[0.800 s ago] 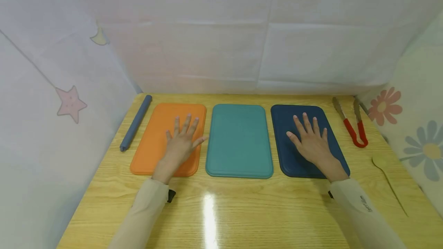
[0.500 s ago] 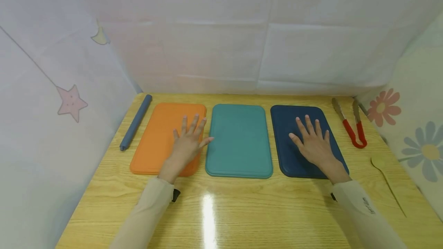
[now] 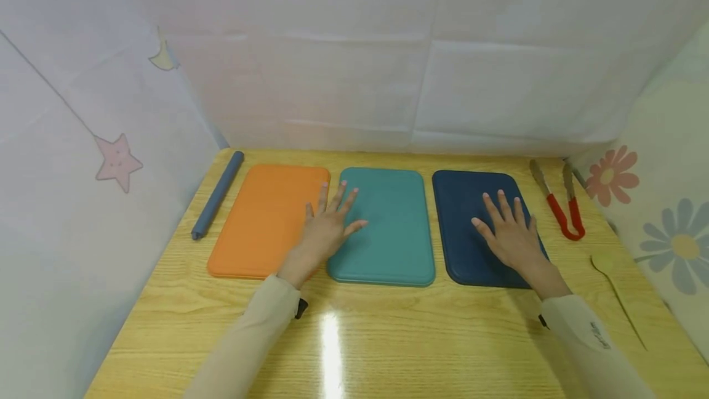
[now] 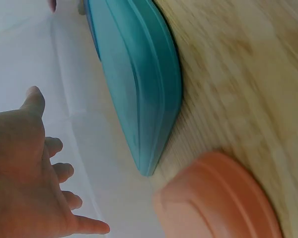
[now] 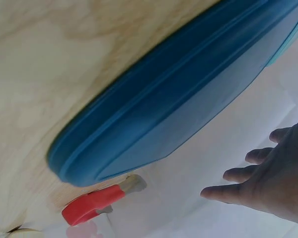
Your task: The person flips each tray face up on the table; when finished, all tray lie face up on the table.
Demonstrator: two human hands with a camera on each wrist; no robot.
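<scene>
Three flat, round-cornered boards with stepped rims lie side by side: orange (image 3: pixel 260 220), teal (image 3: pixel 396 239) and navy (image 3: pixel 462 220). Fingers spread, my left hand (image 3: pixel 318 239) hovers over the gap between the orange and teal boards, its fingertips over the teal one. The left wrist view shows air between this hand and the teal board (image 4: pixel 139 84). My right hand (image 3: pixel 515 245) is held above the navy board, fingers straight and apart. In the right wrist view it stays clear of the navy board (image 5: pixel 154 119). Neither hand holds anything.
A blue-grey rod (image 3: pixel 218 196) lies along the table's left edge. On the right are red-handled tongs (image 3: pixel 566 217) with spread arms, and a long gold spoon (image 3: pixel 617 300) nearer the front. White cloth (image 3: pixel 343 91) hangs behind the wooden table (image 3: pixel 399 343).
My left hand has shifted right from above the orange board toward the teal one. My right hand has drifted slightly right and nearer to me over the navy board. The boards lie where they were.
</scene>
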